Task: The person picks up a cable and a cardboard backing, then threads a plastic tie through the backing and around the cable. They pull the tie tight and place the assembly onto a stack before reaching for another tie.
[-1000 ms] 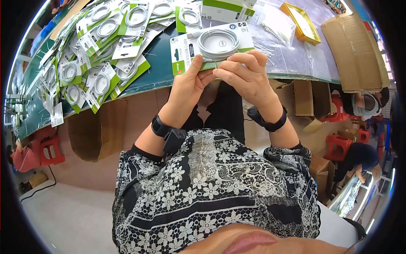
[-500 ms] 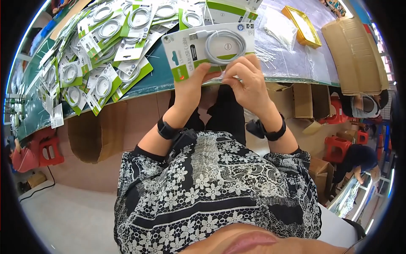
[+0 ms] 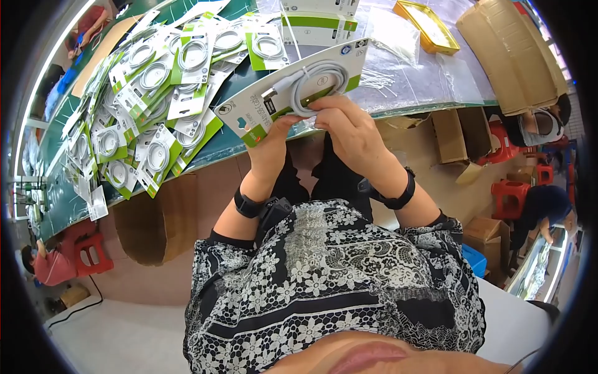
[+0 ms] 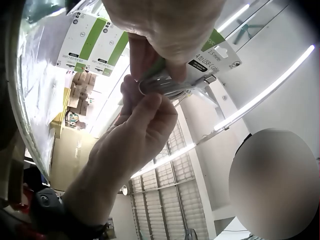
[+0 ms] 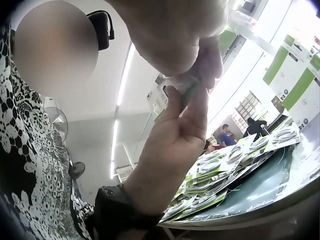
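Note:
A white and green card with a coiled white USB cable on it is held up over the table's front edge, tilted with its right end higher. My left hand grips its lower left part, thumb on the front face. At the bottom of the coil, my right hand pinches with curled fingers; exactly what lies between those fingertips is hidden. A thin white strip sticks up from the top of the coil. In the left wrist view, the right hand's fingers press against the coil.
Many similar carded cables lie in a heap on the green tabletop to the left. Behind the held card stands a white and green box. Thin white strips, a plastic bag and a yellow tray lie to the right.
The card has turned so its left end dips and its right end rises. My right hand has moved from the card's lower edge up against the coil. The left hand keeps its hold.

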A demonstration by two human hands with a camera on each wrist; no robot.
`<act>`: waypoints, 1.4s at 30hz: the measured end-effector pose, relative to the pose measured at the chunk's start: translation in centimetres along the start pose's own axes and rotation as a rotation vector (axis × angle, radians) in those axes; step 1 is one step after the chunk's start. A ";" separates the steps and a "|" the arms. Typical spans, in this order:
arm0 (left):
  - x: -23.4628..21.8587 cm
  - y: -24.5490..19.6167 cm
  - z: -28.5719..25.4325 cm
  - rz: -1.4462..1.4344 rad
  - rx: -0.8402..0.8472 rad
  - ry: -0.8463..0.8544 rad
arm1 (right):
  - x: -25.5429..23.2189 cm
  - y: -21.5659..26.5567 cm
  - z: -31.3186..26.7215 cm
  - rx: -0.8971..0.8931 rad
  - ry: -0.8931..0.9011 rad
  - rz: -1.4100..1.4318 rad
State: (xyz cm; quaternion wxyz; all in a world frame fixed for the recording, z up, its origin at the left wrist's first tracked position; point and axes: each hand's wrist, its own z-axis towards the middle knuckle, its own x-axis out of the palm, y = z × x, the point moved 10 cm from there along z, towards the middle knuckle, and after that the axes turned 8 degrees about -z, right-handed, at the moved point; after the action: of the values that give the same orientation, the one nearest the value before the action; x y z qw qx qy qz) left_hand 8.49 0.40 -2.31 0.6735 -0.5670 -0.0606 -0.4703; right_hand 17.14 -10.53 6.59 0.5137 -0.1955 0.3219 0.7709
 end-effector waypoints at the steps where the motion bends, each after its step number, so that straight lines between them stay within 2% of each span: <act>1: 0.0 -0.5 -0.2 0.105 0.045 0.017 | 0.3 0.1 0.0 -0.014 0.033 -0.012; 3: 0.6 -1.9 -0.2 0.317 0.141 0.053 | 0.0 -0.4 -0.3 0.018 0.032 0.067; 4: 0.6 -2.4 0.0 0.318 0.145 0.053 | 0.0 -0.9 -0.6 0.051 0.034 0.149; 6: 3.5 -4.9 -0.2 0.461 0.367 0.293 | 0.4 -1.2 -1.0 0.074 0.037 0.232; 7: 5.2 -5.9 -0.7 0.527 0.480 0.410 | -0.1 -0.8 -1.3 0.059 -0.059 0.178; 8: 5.5 -6.2 -0.3 0.523 0.489 0.405 | -0.5 -0.4 -1.8 0.045 -0.155 0.123; 9: 6.4 -7.0 -0.6 0.533 0.581 0.450 | -1.2 -0.2 -2.1 0.030 -0.252 0.067; 11: 7.9 -8.5 -1.4 0.556 0.760 0.540 | -1.1 -0.1 -2.3 0.005 -0.277 0.032; 14: 8.5 -9.2 -1.4 0.616 0.763 0.539 | -1.6 0.4 -2.5 -0.029 -0.330 -0.028; 17: 8.9 -9.9 -1.1 0.665 0.786 0.566 | -0.9 0.4 -1.9 0.003 -0.186 -0.050; 23: 10.6 -10.4 -1.2 0.744 0.813 0.704 | 1.1 -0.4 -3.3 0.023 -0.086 0.005; 29: 11.6 -10.9 -1.5 0.682 0.796 0.760 | 2.7 -1.1 -4.5 0.050 -0.008 0.058; 34: 11.7 -11.1 -1.7 0.595 0.752 0.793 | 2.1 -1.1 -4.2 0.058 -0.027 0.103; 37: 11.9 -11.1 -1.7 0.570 0.729 0.807 | 3.4 -3.0 -4.8 0.335 0.112 0.254; 38: 11.9 -11.1 -1.7 0.568 0.725 0.809 | 3.6 -3.2 -5.0 0.339 0.111 0.256; 41: 12.1 -11.0 -1.8 0.568 0.729 0.818 | 2.2 -1.7 -5.3 0.046 -0.070 0.212; 42: 12.2 -11.0 -1.9 0.568 0.737 0.822 | 2.0 -1.6 -5.2 0.048 -0.072 0.211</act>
State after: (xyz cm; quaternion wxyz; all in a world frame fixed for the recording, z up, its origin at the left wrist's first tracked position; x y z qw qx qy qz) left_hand 6.60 -7.08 12.32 0.8922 -0.0635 0.1984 -0.4008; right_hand 17.65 -12.40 1.08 0.4454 -0.1203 0.3405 0.8193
